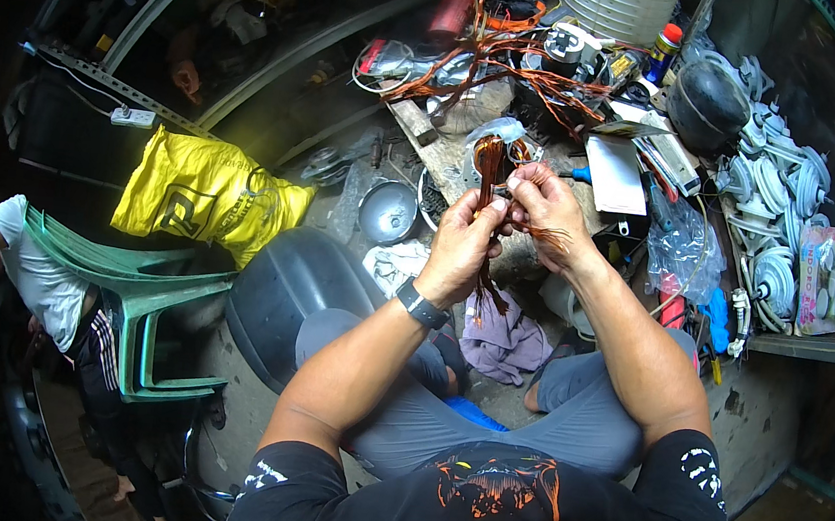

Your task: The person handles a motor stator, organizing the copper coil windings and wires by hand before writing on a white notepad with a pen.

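A bundle of copper wire [492, 162] hangs between my hands, its loose ends dropping below them. My left hand [461, 245] is closed round the bundle. To its right, my right hand [548, 211] pinches some of the strands, and several ends stick out under its palm. Just beyond my fingers, the bundle's upper end meets a round part wrapped in clear plastic [503, 128]; what that part is, I cannot make out. A grey metal bowl [388, 211] lies to the left of my hands. Below them is a mauve cloth [504, 341].
More copper wire [456, 71] sprawls across the far bench. A white card [617, 175] and a spray can [664, 51] lie to the right, near piled grey plastic parts [777, 185]. On the left are a yellow sack [205, 190], a green chair [139, 284] and another person [45, 270].
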Demonstrator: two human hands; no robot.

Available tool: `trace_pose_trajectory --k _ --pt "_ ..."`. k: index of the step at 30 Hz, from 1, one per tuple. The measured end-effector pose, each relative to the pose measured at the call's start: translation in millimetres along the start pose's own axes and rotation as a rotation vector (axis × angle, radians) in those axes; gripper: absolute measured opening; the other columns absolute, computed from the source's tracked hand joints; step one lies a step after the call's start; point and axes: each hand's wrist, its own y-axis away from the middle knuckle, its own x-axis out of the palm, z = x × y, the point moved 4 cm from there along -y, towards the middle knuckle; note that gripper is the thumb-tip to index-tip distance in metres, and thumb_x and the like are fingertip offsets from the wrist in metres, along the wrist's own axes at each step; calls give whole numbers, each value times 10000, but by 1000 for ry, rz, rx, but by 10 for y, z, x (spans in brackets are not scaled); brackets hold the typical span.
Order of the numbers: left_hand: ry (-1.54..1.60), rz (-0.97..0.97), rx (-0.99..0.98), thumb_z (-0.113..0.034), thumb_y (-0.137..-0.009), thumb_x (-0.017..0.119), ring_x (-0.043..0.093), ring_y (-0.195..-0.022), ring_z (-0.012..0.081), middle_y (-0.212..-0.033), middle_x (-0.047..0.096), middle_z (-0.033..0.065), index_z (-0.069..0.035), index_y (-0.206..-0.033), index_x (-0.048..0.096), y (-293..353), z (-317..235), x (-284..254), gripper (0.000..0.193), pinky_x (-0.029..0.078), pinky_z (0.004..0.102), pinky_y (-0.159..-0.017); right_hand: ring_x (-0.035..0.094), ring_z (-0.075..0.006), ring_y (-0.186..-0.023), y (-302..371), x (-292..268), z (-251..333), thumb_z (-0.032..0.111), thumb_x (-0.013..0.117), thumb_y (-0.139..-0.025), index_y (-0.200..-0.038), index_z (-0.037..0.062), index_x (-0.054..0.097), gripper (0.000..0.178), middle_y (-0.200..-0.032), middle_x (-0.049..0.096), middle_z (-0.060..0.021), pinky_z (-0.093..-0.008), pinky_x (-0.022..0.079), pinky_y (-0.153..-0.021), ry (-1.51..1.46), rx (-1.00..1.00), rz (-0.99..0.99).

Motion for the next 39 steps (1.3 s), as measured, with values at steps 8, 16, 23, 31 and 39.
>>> trace_pose_trajectory --k 8,16,23,31,39 --pt "-42 12 44 -203 -1009 550 549 -760 24 -917 649 -18 -89 -1068 576 -16 18 14 131 413 174 -563 490 -38 -627 16 59 55 173 661 -946 -1023 66 612 140 -799 574 12 -189 410 -542 47 -19 52" --pt "-41 8 26 -203 -1004 564 533 -754 21 -915 638 -26 -90 -1074 578 -8 23 14 134 411 177 -564 516 -56 -658 9 15 36 149 665 -943 -995 55 623 115 -811 578 13 -210 432 -565 8 0 13" --pt "-49 2 37 -209 -1002 570 504 -717 18 -896 608 -31 -86 -1083 580 -23 44 -9 147 407 177 -554 553 -68 -715 6 51 46 154 689 -931 -1014 31 633 158 -851 601 -6 -231 472 -604 91 -33 23" --pt "-49 -11 16 -207 -999 573 509 -741 28 -909 609 -19 -88 -1102 580 -19 44 6 158 399 186 -568 547 -60 -691 -20 28 8 165 626 -970 -998 68 597 105 -822 587 11 -227 473 -592 116 -46 51" --pt "240 31 -36 -257 -1016 549 568 -801 85 -956 643 10 -118 -1095 567 -27 21 -4 161 394 211 -607 486 -42 -626 25 43 2 156 567 -1002 -1016 103 524 70 -818 544 22 -217 456 -564 -2 -31 22"
